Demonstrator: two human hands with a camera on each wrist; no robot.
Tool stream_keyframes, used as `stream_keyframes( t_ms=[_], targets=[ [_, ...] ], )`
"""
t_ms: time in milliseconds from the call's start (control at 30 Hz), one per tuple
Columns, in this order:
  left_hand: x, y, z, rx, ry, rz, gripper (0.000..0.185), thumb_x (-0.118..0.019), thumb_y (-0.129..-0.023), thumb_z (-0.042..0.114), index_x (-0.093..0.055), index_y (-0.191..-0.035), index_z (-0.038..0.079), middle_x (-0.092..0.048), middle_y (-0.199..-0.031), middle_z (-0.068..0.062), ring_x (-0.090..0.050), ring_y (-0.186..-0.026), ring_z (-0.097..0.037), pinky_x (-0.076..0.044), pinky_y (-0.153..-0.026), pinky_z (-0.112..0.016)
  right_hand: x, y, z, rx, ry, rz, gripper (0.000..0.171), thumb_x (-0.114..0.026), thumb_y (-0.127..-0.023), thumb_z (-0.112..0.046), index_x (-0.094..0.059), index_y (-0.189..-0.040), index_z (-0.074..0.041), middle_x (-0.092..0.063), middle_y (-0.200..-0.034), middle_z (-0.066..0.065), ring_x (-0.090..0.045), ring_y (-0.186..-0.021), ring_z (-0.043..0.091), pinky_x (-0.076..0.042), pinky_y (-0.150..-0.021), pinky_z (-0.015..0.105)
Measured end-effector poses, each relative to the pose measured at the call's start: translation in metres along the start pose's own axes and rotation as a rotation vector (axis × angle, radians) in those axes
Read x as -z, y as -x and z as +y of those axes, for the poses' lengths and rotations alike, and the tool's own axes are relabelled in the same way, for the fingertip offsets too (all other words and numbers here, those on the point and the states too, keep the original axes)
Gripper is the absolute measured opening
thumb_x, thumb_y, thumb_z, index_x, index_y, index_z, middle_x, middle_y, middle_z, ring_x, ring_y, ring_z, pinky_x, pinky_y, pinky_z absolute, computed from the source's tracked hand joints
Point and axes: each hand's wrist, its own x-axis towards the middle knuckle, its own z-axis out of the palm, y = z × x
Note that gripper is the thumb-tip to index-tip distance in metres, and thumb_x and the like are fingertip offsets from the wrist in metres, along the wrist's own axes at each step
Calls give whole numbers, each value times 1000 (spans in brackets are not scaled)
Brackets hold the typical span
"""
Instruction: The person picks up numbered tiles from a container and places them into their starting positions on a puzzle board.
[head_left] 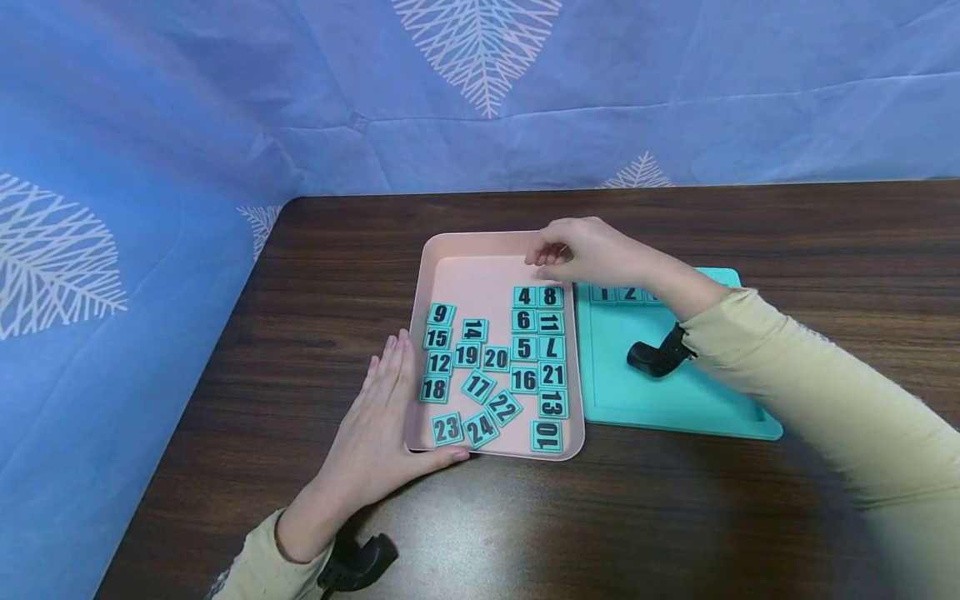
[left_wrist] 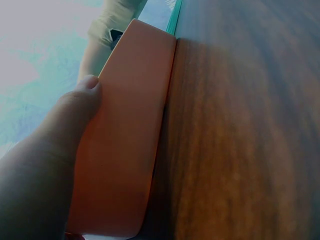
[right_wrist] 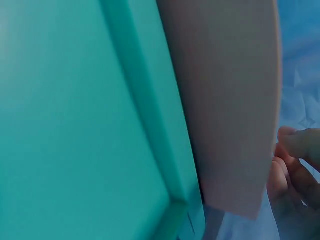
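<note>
My left hand lies along the pink tray at its near-left corner. Its straight fingers run up the left side, and the thumb rests against the front wall at the rim. Over the tray's far-right part hangs my right hand, fingers loosely bent, thumb apart from them, no tile showing between. Just below it are the number tiles 4 and 8. Several more turquoise number tiles lie in the tray, some turned or slanted, such as 22 and 10.
A turquoise tray stands right beside the pink one, under my right forearm. Tiles 1 and 2 sit along its far edge, with another partly hidden by the arm. Blue patterned cloth hangs behind the dark wooden table.
</note>
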Motion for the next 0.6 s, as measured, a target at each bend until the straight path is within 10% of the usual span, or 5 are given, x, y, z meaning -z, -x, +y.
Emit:
stream_keyframes(
  t_ms=[600],
  targets=[
    [0,-1,1,1,11,2,128,-60,-67,80,0,-153,7,2,-160,-8,-4,-145,-26,-8,-117,-40,-23,-19,-6,15,14,-149,24,-75,-81,-4,-68,-104,0,-65,-92,8,-56,-83,20,-48,-77,35]
  ],
)
